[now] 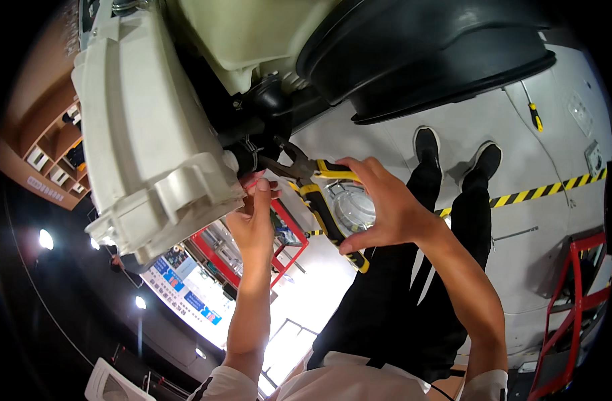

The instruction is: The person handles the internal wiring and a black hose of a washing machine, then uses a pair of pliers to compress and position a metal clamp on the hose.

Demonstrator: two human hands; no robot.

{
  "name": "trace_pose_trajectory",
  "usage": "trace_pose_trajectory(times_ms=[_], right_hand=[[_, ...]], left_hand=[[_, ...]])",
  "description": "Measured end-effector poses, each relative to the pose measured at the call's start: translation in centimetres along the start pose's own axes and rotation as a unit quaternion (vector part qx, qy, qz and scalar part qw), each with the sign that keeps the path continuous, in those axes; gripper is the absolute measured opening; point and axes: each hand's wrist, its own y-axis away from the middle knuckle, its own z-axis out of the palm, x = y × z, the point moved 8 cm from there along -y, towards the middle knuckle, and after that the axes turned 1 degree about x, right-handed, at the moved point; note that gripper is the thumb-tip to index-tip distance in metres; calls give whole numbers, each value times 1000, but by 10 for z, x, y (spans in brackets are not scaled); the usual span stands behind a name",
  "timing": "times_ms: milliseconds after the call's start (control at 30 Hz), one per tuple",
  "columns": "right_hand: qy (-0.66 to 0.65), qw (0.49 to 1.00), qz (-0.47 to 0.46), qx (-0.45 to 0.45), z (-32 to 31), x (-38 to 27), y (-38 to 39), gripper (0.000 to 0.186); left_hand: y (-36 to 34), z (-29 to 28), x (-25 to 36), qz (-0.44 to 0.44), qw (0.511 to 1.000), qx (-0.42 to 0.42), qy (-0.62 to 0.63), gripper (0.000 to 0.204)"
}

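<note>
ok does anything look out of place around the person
A yellow-and-black screwdriver and a thin metal rod lie loose on the floor, where they could be stepped on. I see no spill.

White shirt (352, 382), dark-striped sleeves (232, 384), black trousers (379, 307), dark pale-soled shoes (426, 144)

Pale floor (386, 154) with yellow-black striped tape (548, 190), wooden shelves (50, 142) at left, bright lamps (46, 238) in darkness below.
</note>
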Motion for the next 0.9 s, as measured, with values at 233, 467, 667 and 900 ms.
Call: trace_pose_trajectory(times_ms=[233, 467, 667, 900], right_hand=[[45, 998, -17, -26, -1, 13, -39, 103], [102, 992, -38, -60, -6, 5, -45, 111], [97, 991, -35, -89, -5, -6, -44, 119], [138, 989, -32, -33, -34, -44, -34, 106]], left_hand=[[36, 33, -6, -128, 968, -91, 195, 37], [51, 71, 0, -169, 961, -161, 148, 29], [57, 67, 4, -170, 954, -149, 196, 31], [62, 76, 22, -180, 928, -183, 270, 34]])
